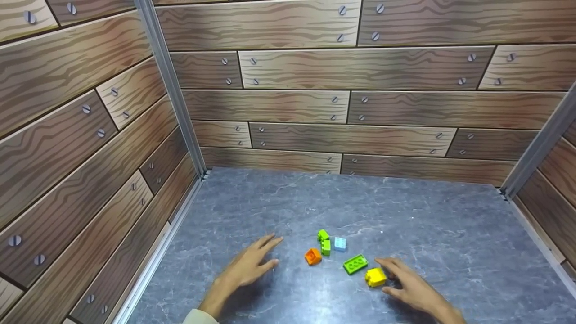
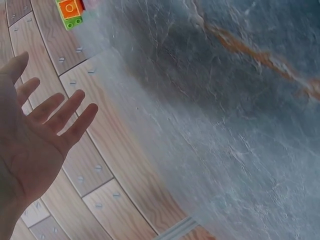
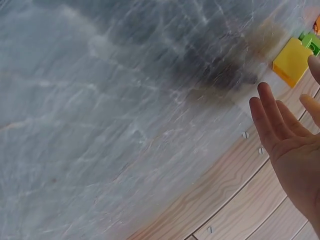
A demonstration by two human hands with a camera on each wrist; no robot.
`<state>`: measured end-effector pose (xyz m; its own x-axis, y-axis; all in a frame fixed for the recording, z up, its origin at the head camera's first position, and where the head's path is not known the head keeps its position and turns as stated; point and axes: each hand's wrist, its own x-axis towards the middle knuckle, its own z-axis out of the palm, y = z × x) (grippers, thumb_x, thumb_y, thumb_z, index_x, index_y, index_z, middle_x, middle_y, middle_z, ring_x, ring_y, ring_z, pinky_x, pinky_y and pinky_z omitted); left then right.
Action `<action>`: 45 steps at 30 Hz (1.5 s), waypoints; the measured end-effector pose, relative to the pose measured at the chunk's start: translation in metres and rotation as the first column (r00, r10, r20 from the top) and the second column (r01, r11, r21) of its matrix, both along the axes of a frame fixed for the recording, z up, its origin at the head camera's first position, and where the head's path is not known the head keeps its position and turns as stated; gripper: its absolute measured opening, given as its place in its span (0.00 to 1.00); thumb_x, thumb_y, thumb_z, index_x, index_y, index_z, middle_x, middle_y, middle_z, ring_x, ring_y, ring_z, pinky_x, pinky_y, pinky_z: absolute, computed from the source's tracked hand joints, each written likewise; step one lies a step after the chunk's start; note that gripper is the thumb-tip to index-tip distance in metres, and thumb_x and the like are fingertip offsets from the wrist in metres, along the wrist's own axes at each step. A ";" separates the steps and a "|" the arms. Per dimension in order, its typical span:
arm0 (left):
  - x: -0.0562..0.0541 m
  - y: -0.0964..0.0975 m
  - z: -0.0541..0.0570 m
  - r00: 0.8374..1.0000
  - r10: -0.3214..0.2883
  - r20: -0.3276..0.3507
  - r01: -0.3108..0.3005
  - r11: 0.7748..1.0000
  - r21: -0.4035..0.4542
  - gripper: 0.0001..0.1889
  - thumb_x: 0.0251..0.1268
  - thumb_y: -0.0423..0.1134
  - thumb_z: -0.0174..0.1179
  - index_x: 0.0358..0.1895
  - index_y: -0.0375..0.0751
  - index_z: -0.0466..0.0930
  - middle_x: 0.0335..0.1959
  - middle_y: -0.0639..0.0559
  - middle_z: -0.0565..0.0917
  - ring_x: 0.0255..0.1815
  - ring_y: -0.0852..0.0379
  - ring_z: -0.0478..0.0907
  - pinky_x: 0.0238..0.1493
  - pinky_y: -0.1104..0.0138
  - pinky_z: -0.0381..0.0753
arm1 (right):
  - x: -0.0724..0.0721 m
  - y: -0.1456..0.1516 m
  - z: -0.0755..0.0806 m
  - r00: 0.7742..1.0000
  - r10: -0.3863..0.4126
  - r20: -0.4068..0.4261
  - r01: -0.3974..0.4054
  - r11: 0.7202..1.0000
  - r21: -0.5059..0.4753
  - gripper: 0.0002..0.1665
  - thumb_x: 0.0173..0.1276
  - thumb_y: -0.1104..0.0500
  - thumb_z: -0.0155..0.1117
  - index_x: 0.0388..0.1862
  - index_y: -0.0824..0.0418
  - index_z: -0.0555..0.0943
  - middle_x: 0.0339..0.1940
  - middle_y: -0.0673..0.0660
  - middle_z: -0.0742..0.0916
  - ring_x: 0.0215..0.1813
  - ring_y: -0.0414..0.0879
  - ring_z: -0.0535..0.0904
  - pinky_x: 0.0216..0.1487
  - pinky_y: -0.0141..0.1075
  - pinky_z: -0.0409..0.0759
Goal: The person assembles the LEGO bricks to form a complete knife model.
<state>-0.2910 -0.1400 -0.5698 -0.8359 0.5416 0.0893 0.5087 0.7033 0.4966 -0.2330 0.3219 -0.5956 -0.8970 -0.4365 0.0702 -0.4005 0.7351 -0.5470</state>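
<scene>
My left hand point(image 1: 247, 265) hovers over the left part of the table, fingers loosely spread and holding nothing. To its right an orange toy brick point(image 1: 313, 256) lies tipped over. My right hand point(image 1: 411, 285) is beside a yellow toy brick point(image 1: 375, 277), thumb and fingers apart around its right side. In the right wrist view the yellow brick point(image 3: 292, 61) shows close to the fingertips point(image 3: 265, 89). A flat green brick point(image 1: 355, 264) lies just left of the yellow one. Farther back are two small green bricks point(image 1: 326, 247), close together, and a light blue brick point(image 1: 340, 244).
The grey marbled tabletop point(image 1: 252, 202) is bounded by wood-patterned walls point(image 1: 292, 105) at the back and on both sides. Metal posts point(image 1: 173, 90) stand at the corners, and a metal strip point(image 1: 157, 252) runs along the left edge.
</scene>
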 end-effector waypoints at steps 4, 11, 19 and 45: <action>0.001 0.004 0.000 1.000 -0.009 0.005 0.009 1.000 -0.004 0.32 0.80 0.51 0.57 0.82 0.64 0.59 0.82 0.47 0.62 0.77 0.37 0.66 0.68 0.37 0.70 | -0.002 -0.004 0.001 0.998 -0.001 0.057 0.002 1.000 -0.015 0.41 0.68 0.55 0.75 0.76 0.62 0.70 0.67 0.61 0.79 0.62 0.60 0.79 0.62 0.59 0.77; 0.004 0.011 0.002 0.997 -0.014 0.078 0.014 1.000 -0.005 0.31 0.81 0.56 0.53 0.82 0.65 0.59 0.81 0.46 0.63 0.76 0.37 0.67 0.66 0.37 0.72 | -0.002 -0.013 -0.004 0.994 -0.049 0.096 0.048 0.999 0.009 0.37 0.67 0.57 0.75 0.73 0.61 0.74 0.66 0.63 0.80 0.66 0.65 0.77 0.65 0.65 0.72; 0.005 0.019 0.000 0.996 -0.035 0.078 0.035 0.999 -0.001 0.30 0.81 0.58 0.51 0.81 0.62 0.61 0.80 0.47 0.65 0.74 0.40 0.70 0.64 0.41 0.75 | 0.001 -0.021 -0.011 0.996 -0.042 -0.084 0.049 0.996 0.080 0.24 0.67 0.59 0.74 0.61 0.59 0.80 0.57 0.55 0.84 0.59 0.57 0.81 0.61 0.58 0.78; 0.013 0.041 0.001 0.990 -0.067 0.123 0.063 0.997 0.037 0.30 0.80 0.62 0.51 0.80 0.63 0.64 0.79 0.48 0.67 0.65 0.50 0.80 0.56 0.52 0.82 | 0.000 -0.035 -0.012 0.994 0.095 -0.054 -0.103 0.976 -0.192 0.27 0.51 0.76 0.69 0.46 0.60 0.70 0.38 0.51 0.77 0.37 0.37 0.71 0.35 0.32 0.72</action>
<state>-0.2777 -0.0985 -0.5692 -0.8046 0.5938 0.0059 0.4860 0.6527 0.5813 -0.2333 0.2868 -0.6073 -0.8441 -0.4970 0.2013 -0.4930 0.5717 -0.6558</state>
